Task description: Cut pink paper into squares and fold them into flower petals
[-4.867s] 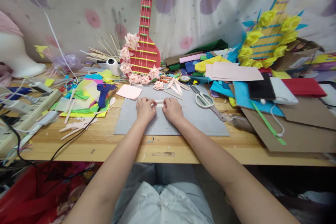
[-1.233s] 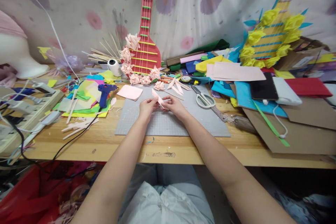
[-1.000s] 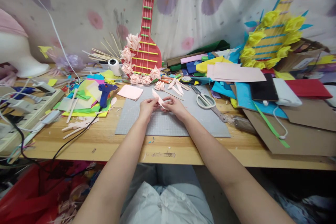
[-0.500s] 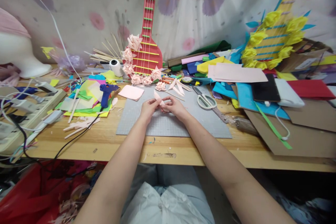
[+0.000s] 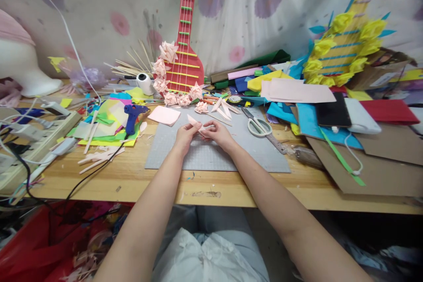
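A folded pale pink paper piece (image 5: 194, 122) was held just above the grey cutting mat (image 5: 251, 154), near the middle of the wooden desk (image 5: 132, 180). The left hand (image 5: 185, 134) pinched its left end between thumb and fingertips, while the right hand (image 5: 218, 133) closed on its right end; both sets of fingers were curled tight on the paper, the pointed tip slanting toward ten o'clock. At eleven o'clock from the paper lay a flat pink sheet (image 5: 164, 115), and at twelve a pink paper flower (image 5: 201, 107). Scissors (image 5: 259, 125) rested at two o'clock on the mat's edge. A blue glue gun (image 5: 132, 115) stood at nine o'clock on coloured paper scraps (image 5: 102, 134). A red cardboard guitar (image 5: 183, 44) leaned against the wall at twelve.
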`<state>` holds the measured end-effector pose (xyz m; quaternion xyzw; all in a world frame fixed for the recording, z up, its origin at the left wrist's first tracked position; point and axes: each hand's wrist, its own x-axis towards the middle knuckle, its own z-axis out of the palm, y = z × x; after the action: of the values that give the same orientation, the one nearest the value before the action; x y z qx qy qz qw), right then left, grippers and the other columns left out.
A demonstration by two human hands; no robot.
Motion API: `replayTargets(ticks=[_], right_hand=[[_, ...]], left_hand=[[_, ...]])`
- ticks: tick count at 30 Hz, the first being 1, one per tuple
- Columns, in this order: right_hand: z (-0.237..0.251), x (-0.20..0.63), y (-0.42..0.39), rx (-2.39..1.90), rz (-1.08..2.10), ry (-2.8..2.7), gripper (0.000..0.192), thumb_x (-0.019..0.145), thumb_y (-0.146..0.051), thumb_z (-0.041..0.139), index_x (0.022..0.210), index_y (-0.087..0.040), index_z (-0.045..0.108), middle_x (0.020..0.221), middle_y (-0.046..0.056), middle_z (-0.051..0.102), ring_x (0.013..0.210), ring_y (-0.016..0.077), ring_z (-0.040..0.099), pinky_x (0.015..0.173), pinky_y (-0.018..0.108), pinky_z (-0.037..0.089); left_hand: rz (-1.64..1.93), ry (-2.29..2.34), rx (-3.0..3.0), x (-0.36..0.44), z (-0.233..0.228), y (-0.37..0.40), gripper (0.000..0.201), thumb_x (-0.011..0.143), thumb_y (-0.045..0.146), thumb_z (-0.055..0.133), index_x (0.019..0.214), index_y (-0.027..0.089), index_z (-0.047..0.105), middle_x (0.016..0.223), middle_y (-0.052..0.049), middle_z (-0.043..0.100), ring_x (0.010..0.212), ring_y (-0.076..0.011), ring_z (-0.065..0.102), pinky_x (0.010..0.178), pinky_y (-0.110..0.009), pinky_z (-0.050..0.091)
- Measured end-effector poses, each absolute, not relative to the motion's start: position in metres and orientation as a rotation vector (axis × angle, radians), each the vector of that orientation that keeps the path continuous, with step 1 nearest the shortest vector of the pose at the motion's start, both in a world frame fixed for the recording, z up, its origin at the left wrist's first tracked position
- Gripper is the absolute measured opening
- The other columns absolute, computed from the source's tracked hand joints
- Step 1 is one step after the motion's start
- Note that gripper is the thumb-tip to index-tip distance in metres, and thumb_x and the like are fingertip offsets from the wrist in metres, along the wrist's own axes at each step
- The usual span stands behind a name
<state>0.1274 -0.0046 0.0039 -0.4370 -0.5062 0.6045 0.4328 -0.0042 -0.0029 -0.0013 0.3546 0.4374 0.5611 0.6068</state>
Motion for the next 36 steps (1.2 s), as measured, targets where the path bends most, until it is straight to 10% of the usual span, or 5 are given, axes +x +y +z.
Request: replayTargets(ticks=[36], right_hand=[[0.001, 0.13, 0.001, -1.084, 1.032, -1.775, 0.031, 0.075, -0.046, 0.052, 0.07, -0.016, 0.058, 0.069, 0.0, 0.059, 0.065, 0.0104, 0.05, 0.065, 0.023, 0.038]], left_hand=[[1.4, 0.96, 0.748, -0.005, -0.009, -0.003, 0.032, 0.047, 0.029, 0.078, 0.073, 0.012, 0.068, 0.065, -0.001, 0.064, 0.061, -0.0106, 0.056, 0.066, -0.026, 0.042]])
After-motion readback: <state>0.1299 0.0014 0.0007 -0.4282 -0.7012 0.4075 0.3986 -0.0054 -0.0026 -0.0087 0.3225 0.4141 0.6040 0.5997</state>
